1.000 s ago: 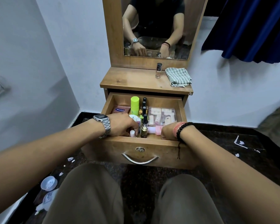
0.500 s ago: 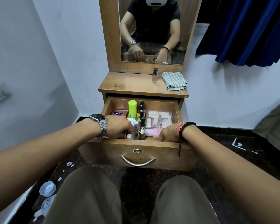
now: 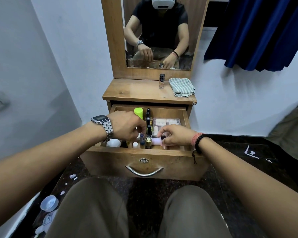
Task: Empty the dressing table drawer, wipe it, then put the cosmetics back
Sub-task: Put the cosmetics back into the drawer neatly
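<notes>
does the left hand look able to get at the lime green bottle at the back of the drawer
Probably yes. The left hand hovers right beside the lime green bottle, which stands upright with its top clear in the open drawer; nothing covers it.

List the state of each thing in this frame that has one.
drawer: pulled open, still holding cosmetics
left hand: fingers curled down onto a small blue-banded bottle
right hand: grips a pink item lying in the drawer
checked cloth: folded on the tabletop, unused
clear bottle: upright, capped, on the tabletop
green-capped bottle: upright in the drawer
</notes>
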Tool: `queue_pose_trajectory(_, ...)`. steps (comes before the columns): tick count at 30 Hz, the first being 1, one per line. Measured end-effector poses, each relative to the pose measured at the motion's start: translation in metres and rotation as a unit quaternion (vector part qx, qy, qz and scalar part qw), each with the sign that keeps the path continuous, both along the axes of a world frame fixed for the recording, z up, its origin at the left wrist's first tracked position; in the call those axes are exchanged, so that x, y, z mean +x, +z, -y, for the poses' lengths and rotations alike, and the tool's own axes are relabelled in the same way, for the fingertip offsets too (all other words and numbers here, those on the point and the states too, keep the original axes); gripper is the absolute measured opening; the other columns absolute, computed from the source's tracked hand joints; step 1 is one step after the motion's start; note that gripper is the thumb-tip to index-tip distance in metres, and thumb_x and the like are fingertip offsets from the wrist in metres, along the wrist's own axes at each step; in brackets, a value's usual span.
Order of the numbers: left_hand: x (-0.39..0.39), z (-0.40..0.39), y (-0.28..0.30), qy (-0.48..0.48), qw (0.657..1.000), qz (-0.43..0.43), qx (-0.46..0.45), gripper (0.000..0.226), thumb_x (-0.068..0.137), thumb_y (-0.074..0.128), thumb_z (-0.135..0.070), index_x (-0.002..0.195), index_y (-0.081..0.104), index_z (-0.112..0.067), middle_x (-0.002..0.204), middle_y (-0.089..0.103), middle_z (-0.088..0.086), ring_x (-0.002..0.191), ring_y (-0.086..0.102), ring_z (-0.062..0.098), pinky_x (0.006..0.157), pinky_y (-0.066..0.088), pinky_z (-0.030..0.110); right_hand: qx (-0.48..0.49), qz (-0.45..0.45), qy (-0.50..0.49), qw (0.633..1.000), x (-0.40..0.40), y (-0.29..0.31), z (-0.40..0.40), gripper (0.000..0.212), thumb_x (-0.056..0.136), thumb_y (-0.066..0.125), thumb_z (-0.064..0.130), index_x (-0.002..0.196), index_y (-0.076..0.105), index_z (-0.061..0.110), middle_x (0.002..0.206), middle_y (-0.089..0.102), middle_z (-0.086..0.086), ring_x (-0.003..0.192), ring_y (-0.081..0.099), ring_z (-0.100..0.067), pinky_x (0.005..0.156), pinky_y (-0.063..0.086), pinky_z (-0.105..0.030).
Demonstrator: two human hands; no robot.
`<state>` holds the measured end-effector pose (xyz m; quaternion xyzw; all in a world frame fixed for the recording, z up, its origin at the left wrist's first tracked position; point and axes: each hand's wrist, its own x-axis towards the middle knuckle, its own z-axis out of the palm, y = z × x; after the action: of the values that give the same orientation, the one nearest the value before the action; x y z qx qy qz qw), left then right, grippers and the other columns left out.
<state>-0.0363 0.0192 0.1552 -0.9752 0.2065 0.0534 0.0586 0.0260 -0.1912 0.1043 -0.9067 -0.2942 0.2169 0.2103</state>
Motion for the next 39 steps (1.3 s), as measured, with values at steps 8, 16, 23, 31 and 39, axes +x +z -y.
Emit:
queue_pose_trajectory(8, -0.003, -0.002, -0.002, 0.010, 1.000, 0.026, -0.014, 0.026, 0.084, 0.051, -0.032, 0.106, 0.060, -0.041, 0.098, 0.067, -0.011, 0.087, 0.064, 0.016, 0.069, 0.055, 0.036, 0.053, 0.097, 0.013, 0.994, -0.007, -0.010, -0.008, 0.022, 0.082, 0.069, 0.007, 0.100, 0.067, 0.019, 0.079, 0.056, 0.015, 0.076, 0.056, -0.005, 0.062, 0.039, -0.009)
queue_pose_trajectory(16, -0.005, -0.001, -0.001, 0.011, 0.999, 0.027, -0.014, 0.024, 0.086, 0.052, -0.030, 0.106, 0.061, -0.039, 0.101, 0.067, -0.010, 0.089, 0.064, 0.017, 0.071, 0.055, 0.036, 0.006, 0.088, 0.010, 0.996, -0.004, -0.018, -0.011, 0.023, 0.078, 0.076, 0.012, 0.101, 0.071, 0.016, 0.077, 0.057, 0.010, 0.072, 0.054, -0.004, 0.068, 0.047, -0.015)
queue_pose_trajectory(23, -0.006, 0.000, -0.002, 0.014, 0.997, 0.052, -0.052, 0.024, 0.085, 0.050, -0.025, 0.103, 0.061, -0.037, 0.103, 0.066, -0.011, 0.090, 0.063, 0.017, 0.069, 0.054, 0.037, 0.122, -0.012, -0.100, 0.987, 0.004, -0.017, -0.001, 0.004, 0.090, 0.062, 0.014, 0.090, 0.062, 0.018, 0.091, 0.071, -0.001, 0.086, 0.067, -0.018, 0.076, 0.057, -0.032)
queue_pose_trajectory(31, -0.003, 0.032, -0.023, 0.023, 0.968, 0.092, -0.231, 0.027, 0.084, 0.067, -0.034, 0.108, 0.060, -0.023, 0.096, 0.065, -0.007, 0.086, 0.060, 0.011, 0.074, 0.053, 0.036, 0.478, -0.375, -0.225, 0.762, -0.002, 0.005, 0.004, 0.005, 0.092, 0.057, -0.001, 0.088, 0.060, 0.001, 0.091, 0.065, -0.016, 0.076, 0.070, -0.015, 0.063, 0.056, -0.016)
queue_pose_trajectory(39, 0.006, 0.042, -0.029, 0.028, 0.948, 0.135, -0.287, 0.021, 0.081, 0.071, -0.026, 0.099, 0.066, -0.017, 0.094, 0.067, -0.001, 0.088, 0.062, 0.016, 0.077, 0.050, 0.035, 0.450, -0.397, -0.231, 0.766, 0.000, 0.009, 0.018, 0.025, 0.095, 0.057, 0.018, 0.115, 0.056, 0.003, 0.113, 0.066, -0.019, 0.089, 0.070, -0.019, 0.068, 0.060, -0.022)
